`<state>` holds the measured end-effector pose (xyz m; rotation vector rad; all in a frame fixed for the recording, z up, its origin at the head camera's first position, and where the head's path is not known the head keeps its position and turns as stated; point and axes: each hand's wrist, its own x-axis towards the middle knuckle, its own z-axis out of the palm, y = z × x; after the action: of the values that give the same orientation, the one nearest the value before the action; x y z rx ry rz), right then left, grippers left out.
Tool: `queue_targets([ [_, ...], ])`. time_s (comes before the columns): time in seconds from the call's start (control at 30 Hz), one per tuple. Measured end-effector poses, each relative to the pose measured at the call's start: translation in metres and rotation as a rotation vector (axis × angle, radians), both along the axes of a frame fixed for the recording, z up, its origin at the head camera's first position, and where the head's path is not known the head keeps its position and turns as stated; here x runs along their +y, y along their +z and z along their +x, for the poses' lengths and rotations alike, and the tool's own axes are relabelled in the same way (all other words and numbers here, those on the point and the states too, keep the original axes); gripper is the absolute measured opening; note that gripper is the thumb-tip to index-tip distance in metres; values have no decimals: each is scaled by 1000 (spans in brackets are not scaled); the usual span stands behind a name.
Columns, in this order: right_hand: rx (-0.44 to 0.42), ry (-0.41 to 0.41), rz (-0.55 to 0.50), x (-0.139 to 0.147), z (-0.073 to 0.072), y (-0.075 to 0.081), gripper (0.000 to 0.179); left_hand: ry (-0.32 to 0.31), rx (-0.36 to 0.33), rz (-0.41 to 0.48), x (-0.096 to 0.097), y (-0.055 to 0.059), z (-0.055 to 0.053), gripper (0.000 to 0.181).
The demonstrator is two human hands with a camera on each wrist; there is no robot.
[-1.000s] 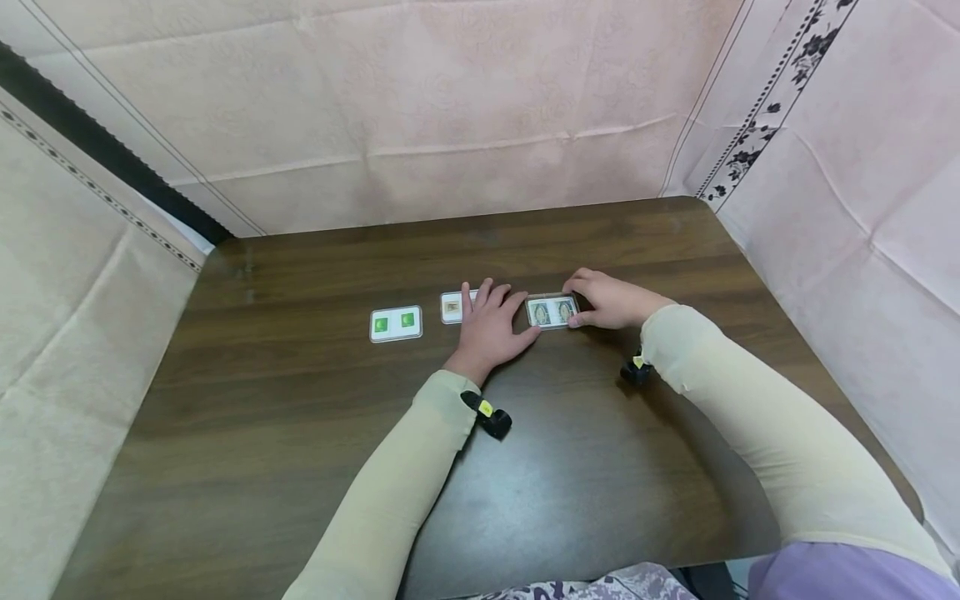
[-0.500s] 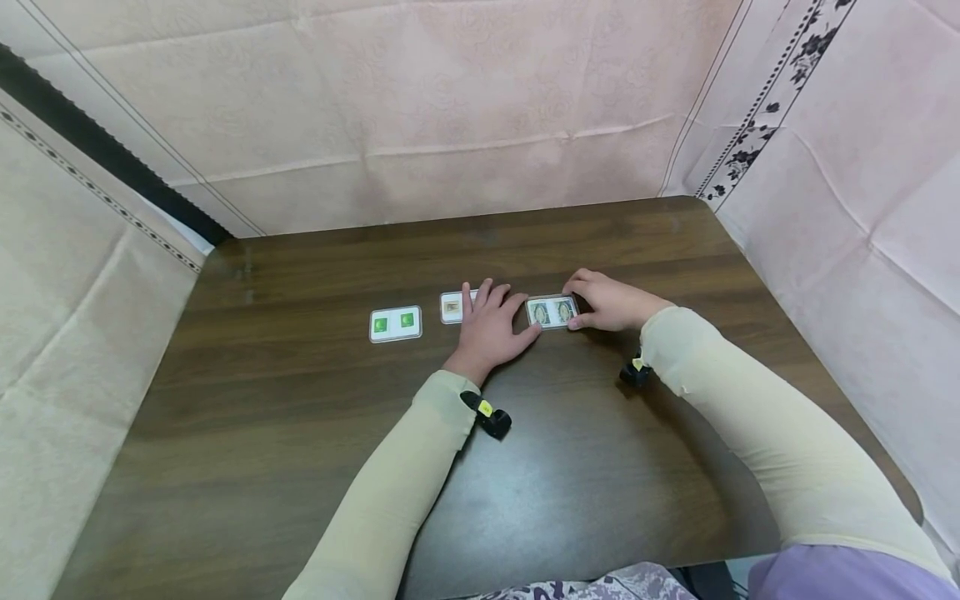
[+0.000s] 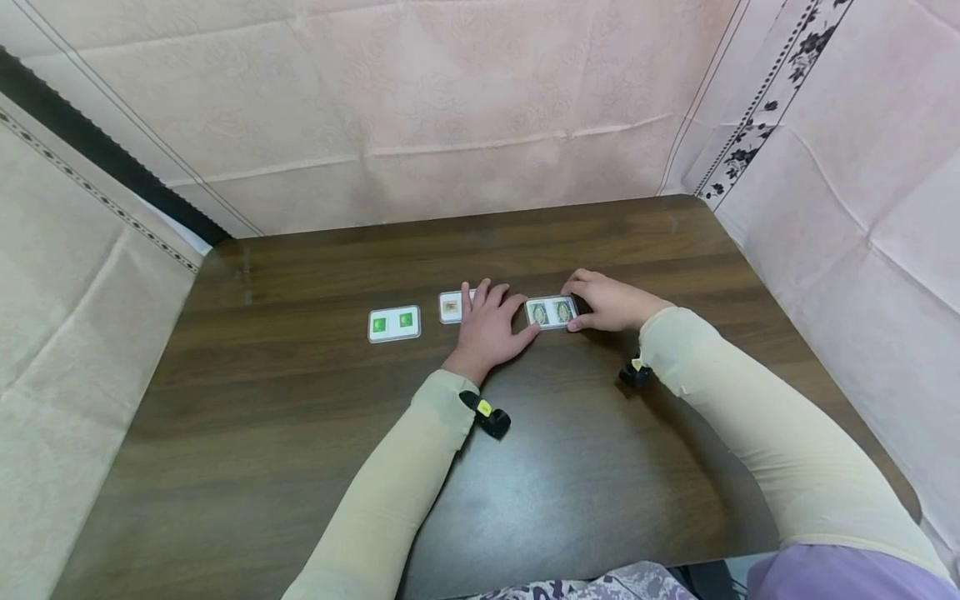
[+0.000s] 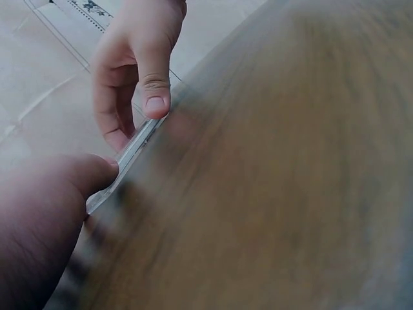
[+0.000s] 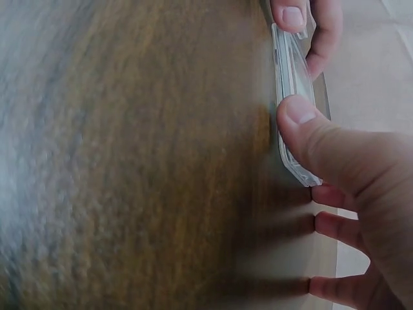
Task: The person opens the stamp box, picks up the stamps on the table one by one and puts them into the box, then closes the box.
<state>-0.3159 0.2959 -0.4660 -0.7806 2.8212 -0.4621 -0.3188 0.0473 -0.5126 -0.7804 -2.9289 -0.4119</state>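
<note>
A clear plastic card case [image 3: 551, 312] with two oval pictures lies on the wooden table, between both hands. At its right end, my right hand [image 3: 609, 302] pinches it, thumb on the near edge and a finger on the far edge. My left hand [image 3: 491, 329], its fingers spread, grips the left end between thumb and index finger. In the right wrist view the case [image 5: 288, 71] shows layered clear edges, with a thumb at either end. Partly hidden under the left fingers is a second card case [image 3: 451, 307]. Left of it lies a third card case [image 3: 394, 324] with two green squares.
The brown wooden table [image 3: 300, 417] has its far edge against pale hanging cloth [image 3: 450, 125]. More cloth hangs at the left and right sides. Each wrist wears a small black camera, the left camera [image 3: 495, 423] resting low over the tabletop.
</note>
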Motion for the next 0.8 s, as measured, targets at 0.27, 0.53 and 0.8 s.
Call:
queue_targets([
  [0.27,-15,-91,55,-9,1,12,48,-18,7,-69,2,8,-2,64],
  [0.53,9,-93,175,-19,-2,17,46,-22,-9,-133,1,16,-1,63],
  [0.8,-3,-148,99,-11,-5,3,58,22,-38,-151,3,15,-8,65],
])
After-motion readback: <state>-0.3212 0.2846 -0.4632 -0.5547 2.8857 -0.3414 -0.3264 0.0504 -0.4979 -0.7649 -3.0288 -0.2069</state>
